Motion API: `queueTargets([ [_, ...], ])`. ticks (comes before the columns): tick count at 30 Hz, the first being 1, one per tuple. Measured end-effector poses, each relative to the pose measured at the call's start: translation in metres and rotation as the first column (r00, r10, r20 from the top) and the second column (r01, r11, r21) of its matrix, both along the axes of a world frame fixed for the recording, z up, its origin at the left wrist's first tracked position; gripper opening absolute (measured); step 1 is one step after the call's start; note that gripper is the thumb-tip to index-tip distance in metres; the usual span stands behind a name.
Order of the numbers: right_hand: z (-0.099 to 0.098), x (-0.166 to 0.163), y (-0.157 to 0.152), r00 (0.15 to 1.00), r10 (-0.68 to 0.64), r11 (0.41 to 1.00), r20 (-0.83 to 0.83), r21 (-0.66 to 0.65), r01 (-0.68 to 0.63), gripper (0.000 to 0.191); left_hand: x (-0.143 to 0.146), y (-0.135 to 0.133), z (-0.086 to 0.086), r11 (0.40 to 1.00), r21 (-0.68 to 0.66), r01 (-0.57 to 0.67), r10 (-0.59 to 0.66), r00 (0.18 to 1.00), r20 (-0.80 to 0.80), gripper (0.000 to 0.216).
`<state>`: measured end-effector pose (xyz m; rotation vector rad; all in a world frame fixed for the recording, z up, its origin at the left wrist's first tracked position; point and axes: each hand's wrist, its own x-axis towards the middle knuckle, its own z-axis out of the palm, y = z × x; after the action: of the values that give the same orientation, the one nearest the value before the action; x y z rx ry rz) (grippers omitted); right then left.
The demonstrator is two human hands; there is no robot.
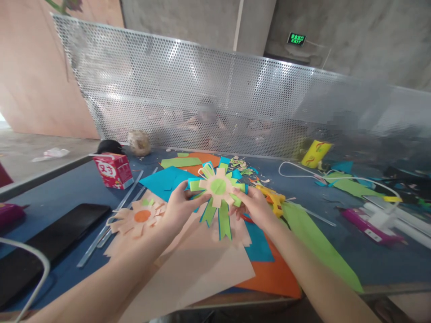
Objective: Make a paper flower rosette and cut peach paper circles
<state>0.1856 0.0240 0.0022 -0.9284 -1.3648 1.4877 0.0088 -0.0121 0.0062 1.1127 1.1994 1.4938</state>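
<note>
Bare forearms [111, 274] reach up from the bottom edge of the head view, and beside the left one a white cable [41, 258] loops near a black smartphone [55, 242]. Between the hands, at the middle of the view, is a paper rosette [218, 186] with a green centre disc, beige petals, and green and blue strips behind; two notched green tails edged in blue hang from it. Left hand [183, 202] and right hand [255, 204] grasp it at opposite sides, each thumb on the front and the other fingers curled behind, partly hidden.

Below the rosette lies a large beige sheet [202, 269], overlapping an orange sheet [283, 277] and a blue sheet [261, 246] to the right. Beside the left forearm rests a beige paper flower [142, 216] with an orange centre; clear sticks [92, 244] lie between it and the phone.

Just beyond the right hand is a yellow glue gun [275, 198], with a long green sheet [319, 242] alongside. Farther off on the blue tabletop [76, 190] stand a red carton [112, 170] and a yellow cylinder [316, 153], the latter tilted. Paper scraps [244, 167] lie before a perforated metal panel [161, 89].
</note>
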Motion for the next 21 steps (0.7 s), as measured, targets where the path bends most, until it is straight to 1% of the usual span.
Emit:
queueTargets([
  [4,-0.0009,-0.0007,0.0003,0.998,0.058,0.998,0.008,-0.015,-0.058,0.035,0.0002,-0.0005,0.0008,0.998,0.064,0.021,-0.023,0.999,0.030,0.038],
  [10,-0.0050,0.0010,0.0027,0.996,0.069,0.997,0.053,0.042,-0.071,0.029,0.0003,-0.0004,-0.0012,0.998,0.066,0.005,-0.005,1.000,0.011,0.039],
  [15,-0.0037,0.0034,0.0036,0.993,0.065,0.996,0.096,0.060,-0.071,0.031,-0.0005,-0.0006,-0.0014,0.997,0.077,0.004,-0.006,1.000,0.024,0.042],
  [18,-0.0023,0.0047,0.0030,0.990,0.022,0.992,0.142,0.122,-0.039,0.027,-0.0016,0.0000,-0.0029,0.998,0.056,0.005,-0.004,1.000,-0.014,0.058],
  [21,-0.0017,0.0051,0.0022,0.974,-0.103,0.972,0.201,0.227,0.056,0.023,-0.0022,0.0017,-0.0048,0.998,0.052,-0.037,0.040,0.996,-0.076,0.079],
])
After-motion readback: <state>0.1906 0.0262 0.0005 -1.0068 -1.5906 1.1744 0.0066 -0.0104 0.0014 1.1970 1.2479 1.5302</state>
